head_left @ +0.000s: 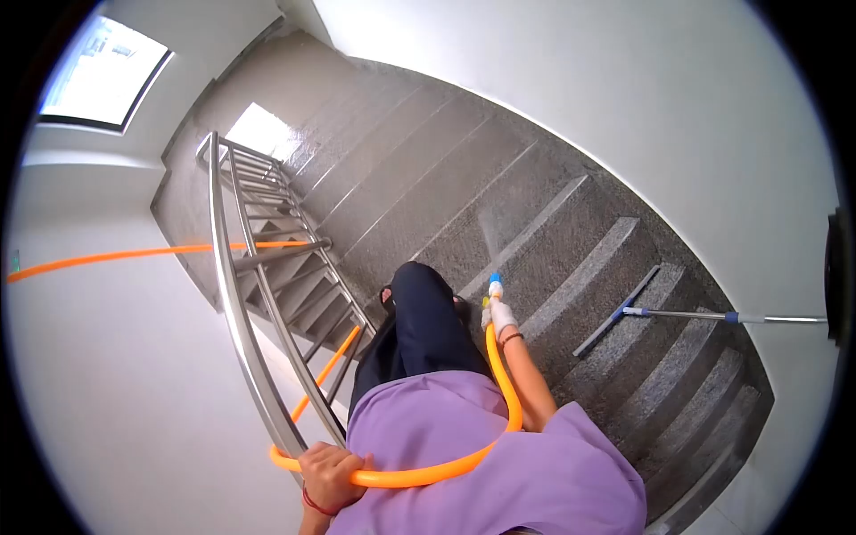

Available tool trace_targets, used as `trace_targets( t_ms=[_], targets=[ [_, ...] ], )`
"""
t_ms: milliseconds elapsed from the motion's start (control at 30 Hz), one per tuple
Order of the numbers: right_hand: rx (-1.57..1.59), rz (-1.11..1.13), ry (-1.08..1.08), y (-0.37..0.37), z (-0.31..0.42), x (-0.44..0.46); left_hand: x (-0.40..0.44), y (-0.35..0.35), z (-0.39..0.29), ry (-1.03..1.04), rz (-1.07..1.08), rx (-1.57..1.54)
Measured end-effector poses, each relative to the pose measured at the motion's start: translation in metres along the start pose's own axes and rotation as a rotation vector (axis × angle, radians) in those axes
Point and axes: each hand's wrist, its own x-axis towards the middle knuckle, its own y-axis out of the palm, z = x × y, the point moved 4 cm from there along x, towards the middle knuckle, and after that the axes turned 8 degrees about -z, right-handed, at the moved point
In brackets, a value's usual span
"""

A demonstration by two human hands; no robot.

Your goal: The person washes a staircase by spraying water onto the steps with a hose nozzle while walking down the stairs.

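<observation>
In the head view, my right hand (502, 317), in a white glove, is closed around a spray nozzle (496, 283) with a blue tip and white body. A fan of water leaves the tip and falls on the wet stairs (464, 214). An orange hose (513, 392) runs from the nozzle across my waist to my left hand (330, 474). That hand is bare, with its fingers wrapped around the hose beside the lower end of the metal handrail (234, 303). Beyond it, the hose bends round the rail.
A squeegee (615, 312) with a long pole lies across the steps at right, its pole reaching the white wall (713, 116). More hose (134, 255) stretches through the railing to the left. Steps descend to a landing (294, 71) below a window (105, 71).
</observation>
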Motion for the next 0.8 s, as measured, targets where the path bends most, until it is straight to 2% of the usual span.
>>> trace_targets(
  t_ms=[67,133,233,300,433,567,667,767,800],
  targets=[
    [0.042,-0.033,0.011,0.005,0.000,-0.004,0.008,-0.008,0.006,-0.007,0.032,0.036],
    [0.031,-0.141,-0.069,0.011,0.022,0.002,0.015,-0.010,0.012,-0.020,0.046,0.070],
    [0.031,-0.170,-0.133,0.012,0.063,0.001,0.022,-0.015,0.016,-0.070,0.008,0.097],
    [-0.017,-0.199,-0.138,0.006,0.088,0.011,0.020,-0.015,0.021,-0.136,-0.127,0.116],
    [-0.037,-0.167,-0.178,-0.017,0.119,-0.007,0.027,-0.020,0.024,-0.309,-0.240,0.226],
    [-0.126,-0.148,-0.124,-0.046,0.118,-0.020,0.027,-0.011,0.028,-0.379,-0.223,0.184],
    [-0.031,-0.205,-0.148,-0.070,0.121,0.009,0.036,-0.006,0.027,-0.427,-0.070,0.196],
    [0.036,-0.235,-0.197,-0.084,0.136,0.021,0.051,-0.003,0.014,-0.375,-0.131,0.171],
    [-0.065,-0.265,-0.225,-0.087,0.145,0.024,0.053,-0.002,0.013,-0.370,-0.130,0.171]
  ],
)
